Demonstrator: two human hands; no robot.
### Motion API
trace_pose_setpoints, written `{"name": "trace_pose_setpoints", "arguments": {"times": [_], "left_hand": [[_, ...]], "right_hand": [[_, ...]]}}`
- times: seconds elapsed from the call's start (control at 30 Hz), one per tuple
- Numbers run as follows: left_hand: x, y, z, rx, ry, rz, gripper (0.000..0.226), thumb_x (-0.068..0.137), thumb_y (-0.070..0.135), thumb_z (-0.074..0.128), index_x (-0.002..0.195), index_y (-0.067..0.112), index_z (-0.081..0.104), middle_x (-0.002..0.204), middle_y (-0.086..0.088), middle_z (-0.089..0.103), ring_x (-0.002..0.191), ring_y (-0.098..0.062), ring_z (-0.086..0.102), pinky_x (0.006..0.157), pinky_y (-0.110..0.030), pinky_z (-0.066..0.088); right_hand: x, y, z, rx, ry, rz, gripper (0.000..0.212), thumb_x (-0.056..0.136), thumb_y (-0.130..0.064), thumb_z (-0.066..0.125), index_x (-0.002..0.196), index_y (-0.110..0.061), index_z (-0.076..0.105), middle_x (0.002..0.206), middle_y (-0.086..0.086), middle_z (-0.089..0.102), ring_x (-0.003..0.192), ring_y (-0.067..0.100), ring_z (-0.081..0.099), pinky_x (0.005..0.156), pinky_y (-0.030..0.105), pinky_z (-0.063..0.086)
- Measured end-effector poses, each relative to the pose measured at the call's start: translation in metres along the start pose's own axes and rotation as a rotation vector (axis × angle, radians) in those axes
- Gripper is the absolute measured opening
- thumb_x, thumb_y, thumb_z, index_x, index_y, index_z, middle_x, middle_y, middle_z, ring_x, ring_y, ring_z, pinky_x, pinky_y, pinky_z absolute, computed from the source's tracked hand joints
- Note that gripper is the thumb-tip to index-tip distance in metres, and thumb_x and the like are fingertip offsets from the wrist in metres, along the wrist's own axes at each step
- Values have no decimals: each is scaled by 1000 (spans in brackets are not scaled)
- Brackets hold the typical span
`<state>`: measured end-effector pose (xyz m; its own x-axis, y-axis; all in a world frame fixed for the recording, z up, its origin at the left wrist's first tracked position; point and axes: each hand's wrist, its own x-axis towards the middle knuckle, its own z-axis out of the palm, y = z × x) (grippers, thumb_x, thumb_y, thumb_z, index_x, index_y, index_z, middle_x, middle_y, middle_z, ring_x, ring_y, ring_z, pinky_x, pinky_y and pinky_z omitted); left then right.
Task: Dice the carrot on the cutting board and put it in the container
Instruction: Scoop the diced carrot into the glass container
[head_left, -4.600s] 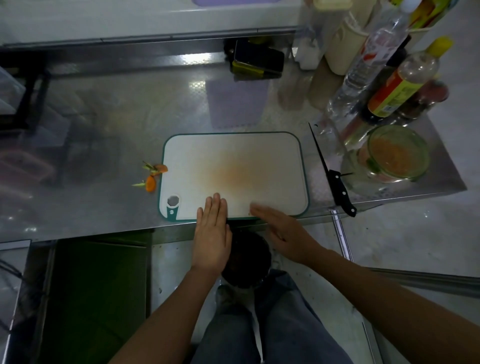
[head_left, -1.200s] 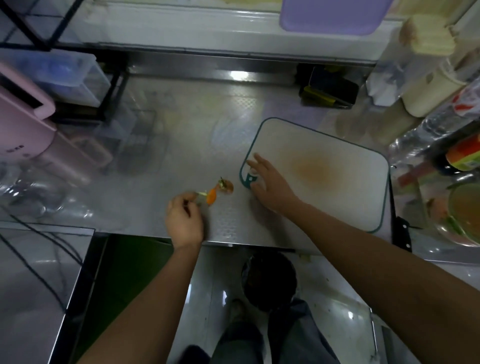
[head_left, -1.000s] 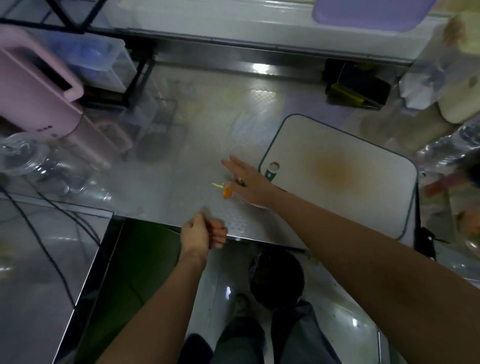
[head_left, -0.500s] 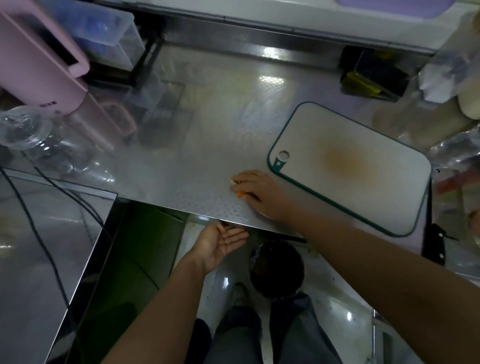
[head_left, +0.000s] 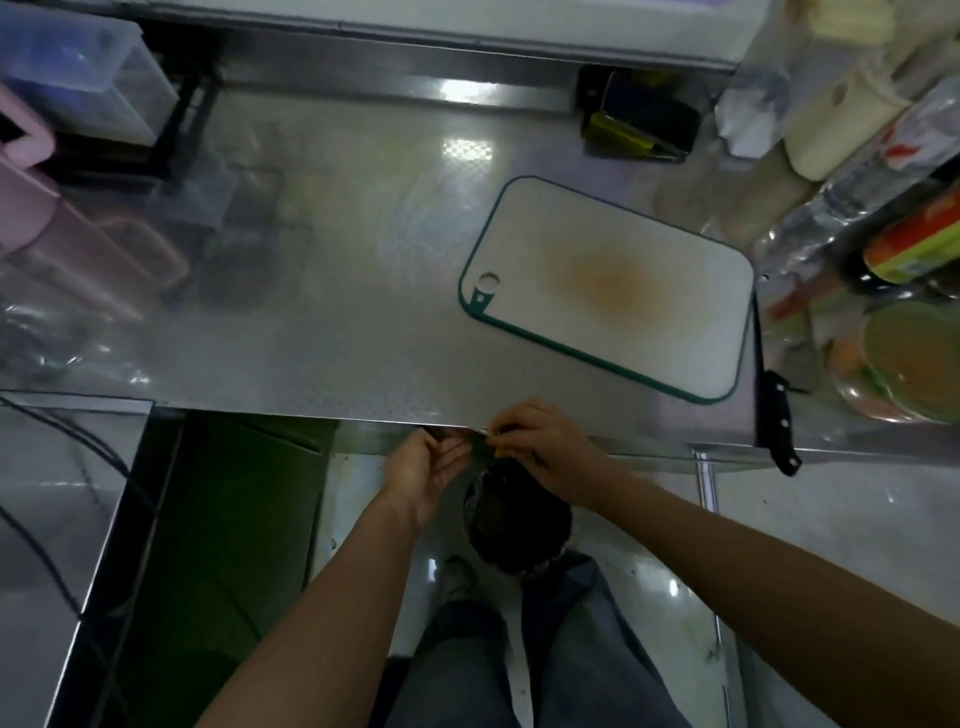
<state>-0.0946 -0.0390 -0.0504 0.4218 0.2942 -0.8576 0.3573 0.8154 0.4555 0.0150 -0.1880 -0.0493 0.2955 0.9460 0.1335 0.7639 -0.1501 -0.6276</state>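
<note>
The white cutting board with a green rim lies bare on the steel counter, an orange stain at its middle. A glass container holding orange diced carrot stands at the right edge. My right hand is at the counter's front edge, its fingers curled round small carrot scraps, orange with green bits. My left hand is cupped palm-up just below the edge, touching the right hand's fingertips. Both hands hover over a dark round bin on the floor.
A black-handled knife lies along the board's right side, its handle overhanging the counter edge. Bottles crowd the back right. A pink appliance and clear glassware stand at the left. A dark holder sits by the back wall.
My right hand dragged the carrot scraps from beside the board across the counter to its front edge. My left hand dropped below the edge and opened palm-up under them.
</note>
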Motion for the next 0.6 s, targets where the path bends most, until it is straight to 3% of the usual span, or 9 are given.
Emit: {"name": "trace_pose_setpoints", "arguments": {"times": [0.1, 0.2, 0.3, 0.4, 0.6], "left_hand": [[-6, -9, 12, 26, 4, 22, 31, 91, -3, 25, 83, 4, 54, 108, -19, 60, 104, -32, 56, 97, -40, 44], [-6, -15, 20, 59, 28, 41, 28, 93, 0, 29, 82, 4, 55, 93, -15, 62, 91, -28, 61, 98, -41, 46], [-4, -17, 25, 95, 64, 46, 25, 94, 3, 33, 81, 3, 55, 85, -13, 62, 78, -22, 61, 82, -34, 53], [-3, -17, 29, 135, 85, 56, 22, 94, 7, 37, 83, 4, 55, 83, -12, 60, 72, -21, 59, 68, -27, 53], [-3, -15, 36, 202, 124, 52, 16, 96, 14, 42, 100, 4, 54, 88, -13, 60, 68, -21, 60, 42, -19, 52]], "right_hand": [[-33, -3, 3, -45, -20, 51, 27, 91, -19, 51, 98, -5, 73, 101, 10, 65, 95, 19, 51, 86, 25, 40], [-52, 3, 9, -92, -93, 112, 16, 83, -12, 63, 94, -6, 74, 98, 12, 66, 91, 26, 58, 78, 36, 52], [-58, 11, 13, -111, -118, 232, 23, 82, -4, 63, 102, -7, 72, 113, 15, 64, 101, 35, 59, 81, 47, 53], [-57, 8, 11, -158, -119, 280, 29, 83, -6, 60, 110, -12, 69, 124, 13, 60, 110, 33, 56, 85, 48, 50], [-50, 0, -20, -142, 50, 310, 27, 84, -9, 56, 108, -10, 68, 97, 8, 67, 81, 26, 63, 66, 30, 47]]}}
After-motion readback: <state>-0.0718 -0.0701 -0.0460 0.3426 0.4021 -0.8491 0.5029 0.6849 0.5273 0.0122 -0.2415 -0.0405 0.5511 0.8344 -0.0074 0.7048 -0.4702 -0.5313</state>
